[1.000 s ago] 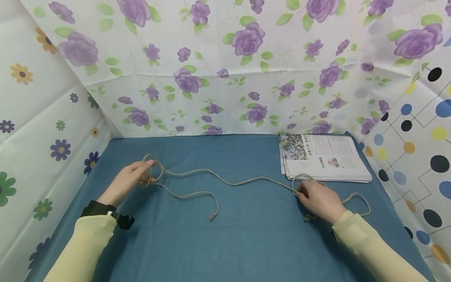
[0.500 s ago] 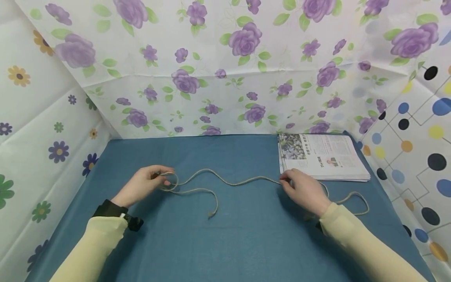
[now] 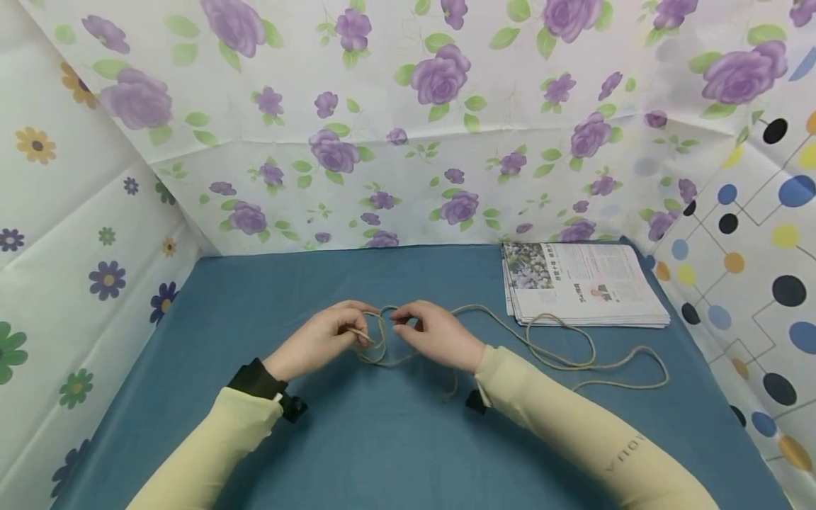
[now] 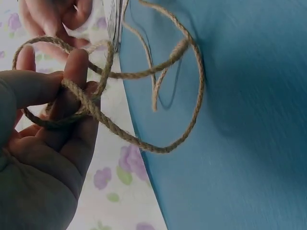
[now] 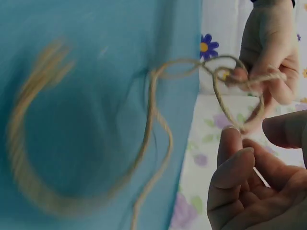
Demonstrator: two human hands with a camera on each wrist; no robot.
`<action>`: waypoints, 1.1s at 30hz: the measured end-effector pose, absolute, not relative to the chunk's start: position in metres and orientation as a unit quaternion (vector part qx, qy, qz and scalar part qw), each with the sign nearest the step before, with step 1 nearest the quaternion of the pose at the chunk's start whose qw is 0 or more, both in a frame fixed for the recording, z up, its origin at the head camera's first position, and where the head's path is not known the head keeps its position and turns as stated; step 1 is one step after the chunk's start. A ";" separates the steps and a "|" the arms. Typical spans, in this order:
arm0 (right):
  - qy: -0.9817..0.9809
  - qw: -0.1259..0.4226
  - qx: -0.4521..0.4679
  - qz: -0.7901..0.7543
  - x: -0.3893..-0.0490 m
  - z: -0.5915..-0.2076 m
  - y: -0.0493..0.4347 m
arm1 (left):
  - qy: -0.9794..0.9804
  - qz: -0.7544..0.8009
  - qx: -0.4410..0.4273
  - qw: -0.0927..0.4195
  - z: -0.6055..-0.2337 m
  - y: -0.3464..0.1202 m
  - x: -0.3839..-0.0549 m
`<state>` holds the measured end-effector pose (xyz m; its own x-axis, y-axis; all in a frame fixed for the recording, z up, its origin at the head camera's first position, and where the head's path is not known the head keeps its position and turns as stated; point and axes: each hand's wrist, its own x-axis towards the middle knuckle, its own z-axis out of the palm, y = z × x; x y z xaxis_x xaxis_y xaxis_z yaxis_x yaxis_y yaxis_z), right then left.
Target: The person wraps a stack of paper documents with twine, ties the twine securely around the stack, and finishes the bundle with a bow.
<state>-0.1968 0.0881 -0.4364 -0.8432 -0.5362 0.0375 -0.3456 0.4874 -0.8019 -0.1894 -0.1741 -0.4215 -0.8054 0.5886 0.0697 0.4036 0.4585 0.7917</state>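
A thin tan twine rope [image 3: 564, 365] runs over the blue cloth from the middle towards the right. My left hand [image 3: 321, 340] pinches it between thumb and fingers, and loops of the rope [image 4: 160, 149] hang around those fingers in the left wrist view. Close beside it on the right is my right hand [image 3: 440, 336]. Its thumb and fingers [image 5: 232, 172] are apart and loosely bent, with a fingertip at the edge of a rope loop and nothing gripped between them. One frayed rope end [image 5: 50, 60] looks blurred in the right wrist view.
A stack of folded newspapers [image 3: 589, 290] lies at the back right of the blue-covered table [image 3: 408, 453]. Slack rope curves in front of it. Flowered sheets [image 3: 382, 127] stand behind and at the left, a dotted sheet [image 3: 765, 312] at the right.
My left hand has moved right with the looped rope. The right hand has let go of the rope by the newspapers and come left, beside the left hand.
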 end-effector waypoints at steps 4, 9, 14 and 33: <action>0.827 0.147 -0.234 -0.490 -0.200 -0.442 0.078 | 0.839 0.436 0.305 0.117 -0.422 -0.168 -0.189; 0.763 0.195 -0.194 -0.585 -0.202 -0.449 0.077 | 0.841 0.445 0.284 0.122 -0.426 -0.172 -0.191; 0.718 0.243 -0.146 -0.636 -0.203 -0.451 0.080 | 0.842 0.455 0.262 0.127 -0.431 -0.182 -0.194; 0.776 0.203 -0.166 -0.574 -0.200 -0.455 0.082 | 0.860 0.450 0.218 0.104 -0.442 -0.210 -0.201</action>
<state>-0.2003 0.0821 -0.4554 -0.8625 -0.4906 -0.1239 -0.0255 0.2866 -0.9577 -0.2012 -0.2099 -0.4423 -0.8831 0.4688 0.0170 0.2813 0.5002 0.8190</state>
